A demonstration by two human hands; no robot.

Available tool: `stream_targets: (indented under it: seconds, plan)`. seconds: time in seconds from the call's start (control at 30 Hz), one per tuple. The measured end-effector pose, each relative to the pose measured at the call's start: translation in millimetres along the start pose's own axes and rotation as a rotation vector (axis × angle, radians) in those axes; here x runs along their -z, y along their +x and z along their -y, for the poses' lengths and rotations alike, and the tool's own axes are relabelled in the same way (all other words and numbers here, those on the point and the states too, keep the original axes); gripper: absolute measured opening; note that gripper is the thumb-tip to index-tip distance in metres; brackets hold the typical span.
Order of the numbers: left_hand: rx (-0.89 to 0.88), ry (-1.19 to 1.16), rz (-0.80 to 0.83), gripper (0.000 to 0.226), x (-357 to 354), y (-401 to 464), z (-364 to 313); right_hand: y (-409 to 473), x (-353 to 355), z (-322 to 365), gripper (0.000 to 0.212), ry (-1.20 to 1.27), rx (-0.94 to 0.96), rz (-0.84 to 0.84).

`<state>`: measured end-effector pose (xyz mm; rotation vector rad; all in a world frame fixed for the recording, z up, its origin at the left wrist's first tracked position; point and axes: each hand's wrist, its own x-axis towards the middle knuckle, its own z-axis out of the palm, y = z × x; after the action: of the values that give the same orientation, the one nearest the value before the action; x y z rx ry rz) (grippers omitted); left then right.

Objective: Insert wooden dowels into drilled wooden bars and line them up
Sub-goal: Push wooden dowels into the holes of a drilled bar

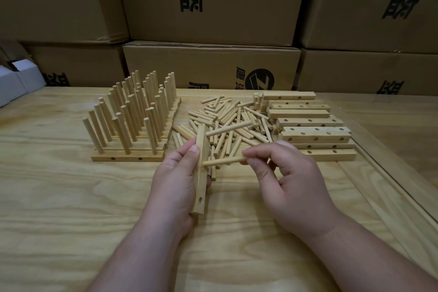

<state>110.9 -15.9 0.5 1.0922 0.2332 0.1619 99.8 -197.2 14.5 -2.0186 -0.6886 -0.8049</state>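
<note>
My left hand (176, 178) grips a drilled wooden bar (201, 187) held on end, pointing away from me. One dowel (228, 128) sticks out of the bar's far part to the right. My right hand (288, 180) pinches a second dowel (222, 161) whose left tip meets the bar's middle. An empty hole shows near the bar's near end. Finished bars with upright dowels (132, 111) stand in rows at the left. A pile of loose dowels (227, 118) lies behind my hands. Empty drilled bars (310, 123) are stacked at the right.
Large cardboard boxes (211, 64) form a wall along the table's back edge. A small white box (14, 83) sits at the far left. The wooden table (71, 208) has a raised strip running diagonally at the right.
</note>
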Motion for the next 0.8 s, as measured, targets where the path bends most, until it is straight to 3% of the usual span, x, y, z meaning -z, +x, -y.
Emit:
stream_targets:
  seconds: [0.57,0.7,0.8]
  plan:
    - [-0.033,0.049,-0.026,0.014,-2.5,-4.6,-1.2,-0.9,-1.1,1.1,0.017,0.000,-0.082,0.025]
    - [0.009,-0.038,0.012,0.016,-4.5,-6.1,-4.0,-5.1,-8.2,3.8,0.039,0.221,-0.289,0.150]
    - [0.043,-0.181,0.013,0.020,-4.2,-5.4,-7.3,-7.8,-8.3,2.9,0.060,0.240,-0.292,0.193]
